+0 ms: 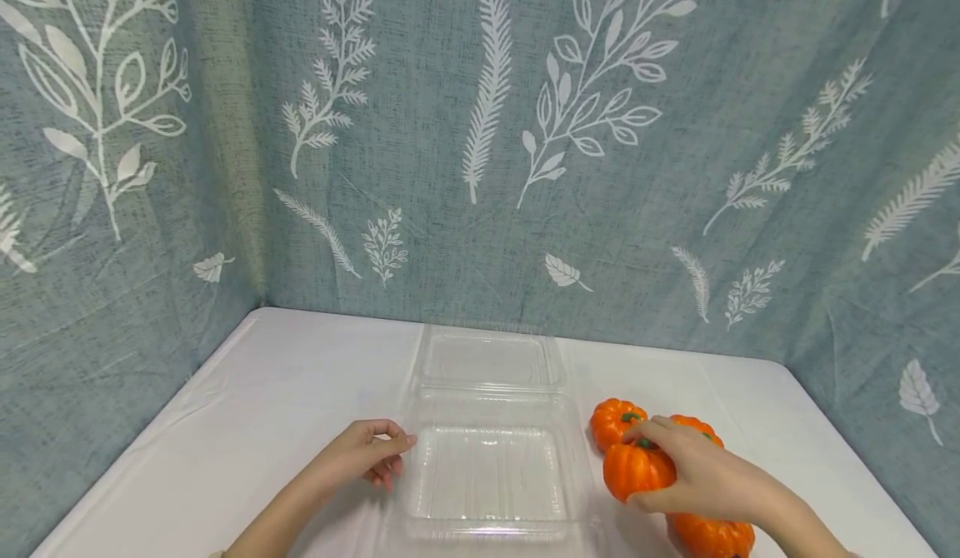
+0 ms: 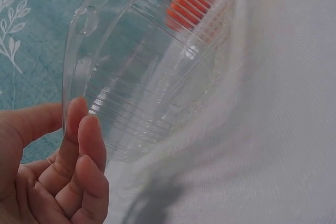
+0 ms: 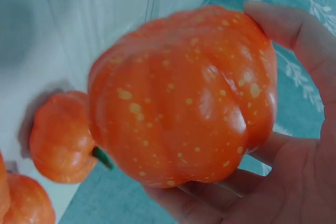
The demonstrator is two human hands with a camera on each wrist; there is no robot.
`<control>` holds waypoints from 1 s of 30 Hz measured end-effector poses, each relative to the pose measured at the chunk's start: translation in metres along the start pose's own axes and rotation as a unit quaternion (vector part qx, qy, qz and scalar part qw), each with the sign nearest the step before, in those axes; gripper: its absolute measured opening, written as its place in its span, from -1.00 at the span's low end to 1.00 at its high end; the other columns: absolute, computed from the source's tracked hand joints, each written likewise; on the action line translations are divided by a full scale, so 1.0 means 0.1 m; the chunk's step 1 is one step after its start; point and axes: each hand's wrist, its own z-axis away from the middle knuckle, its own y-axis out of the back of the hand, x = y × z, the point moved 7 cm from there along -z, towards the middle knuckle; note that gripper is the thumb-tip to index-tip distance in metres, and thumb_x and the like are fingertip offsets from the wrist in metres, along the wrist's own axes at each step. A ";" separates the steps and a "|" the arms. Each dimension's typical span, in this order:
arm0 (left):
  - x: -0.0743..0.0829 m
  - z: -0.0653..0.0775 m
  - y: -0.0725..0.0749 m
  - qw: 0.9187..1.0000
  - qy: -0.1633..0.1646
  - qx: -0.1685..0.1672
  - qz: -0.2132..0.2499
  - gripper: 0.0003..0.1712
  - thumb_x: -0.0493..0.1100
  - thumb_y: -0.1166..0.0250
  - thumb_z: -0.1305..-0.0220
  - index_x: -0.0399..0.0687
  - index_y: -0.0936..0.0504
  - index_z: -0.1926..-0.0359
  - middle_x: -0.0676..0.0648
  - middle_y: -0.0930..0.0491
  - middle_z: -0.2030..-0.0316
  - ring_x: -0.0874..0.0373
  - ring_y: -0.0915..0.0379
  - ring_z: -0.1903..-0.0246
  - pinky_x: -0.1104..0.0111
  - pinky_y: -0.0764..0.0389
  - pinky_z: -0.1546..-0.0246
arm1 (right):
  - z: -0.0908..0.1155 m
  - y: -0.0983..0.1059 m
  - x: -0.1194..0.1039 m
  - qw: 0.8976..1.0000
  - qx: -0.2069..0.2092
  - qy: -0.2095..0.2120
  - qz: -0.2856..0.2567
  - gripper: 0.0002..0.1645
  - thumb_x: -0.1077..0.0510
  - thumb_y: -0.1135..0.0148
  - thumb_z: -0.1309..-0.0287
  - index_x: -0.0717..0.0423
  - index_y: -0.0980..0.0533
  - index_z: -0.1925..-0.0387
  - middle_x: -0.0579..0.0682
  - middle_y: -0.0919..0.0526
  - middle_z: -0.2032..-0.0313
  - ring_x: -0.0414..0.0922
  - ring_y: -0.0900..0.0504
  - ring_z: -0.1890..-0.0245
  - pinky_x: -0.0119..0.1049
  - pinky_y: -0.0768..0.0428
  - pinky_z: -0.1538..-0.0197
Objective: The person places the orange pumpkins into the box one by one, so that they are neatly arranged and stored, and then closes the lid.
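A clear plastic clamshell container (image 1: 487, 527) lies with its lid (image 1: 487, 362) folded back toward the curtain. At its left side, my left hand (image 1: 363, 456) pinches the rim between thumb and fingers, as the left wrist view shows with the container wall (image 2: 136, 77) beyond the fingertips. To the right of the container, my right hand (image 1: 701, 470) grips an orange toy pumpkin (image 3: 184, 98) with thumb and fingers spread around its sides. In the head view this held pumpkin overlaps the others behind it.
More orange pumpkins lie on the white tablecloth (image 1: 285, 375) at the right: one small pumpkin (image 1: 611, 420) beside the container, another pumpkin (image 1: 697, 426) partly behind my right hand, and a pumpkin (image 1: 712, 535) near the front. A teal leaf-patterned curtain (image 1: 450, 250) borders the table's back and sides.
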 end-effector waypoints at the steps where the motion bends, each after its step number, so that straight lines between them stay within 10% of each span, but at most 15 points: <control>1: 0.00 0.00 0.00 1.000 -0.002 0.000 -0.001 -0.56 0.03 -0.16 -0.27 -0.36 -0.47 0.25 0.06 -0.53 0.62 0.26 -0.44 0.66 0.46 -0.46 0.57 | -0.03 0.01 -0.02 1.000 0.003 0.003 0.000 -0.43 -0.19 -0.36 0.13 -0.16 -0.41 0.05 -0.21 -0.43 0.18 -0.27 -0.44 0.21 -0.36 -0.48 0.27; 30: 0.01 0.02 0.00 1.000 -0.006 0.009 0.012 -0.59 0.00 -0.18 -0.26 -0.35 -0.47 0.27 0.06 -0.50 0.64 0.29 -0.42 0.69 0.50 -0.45 0.60 | -0.99 -0.31 -0.85 0.993 -0.041 0.107 -0.042 -0.47 -0.12 -0.39 0.16 -0.08 -0.44 0.11 -0.22 -0.46 0.26 -0.22 -0.44 0.25 -0.42 -0.50 0.27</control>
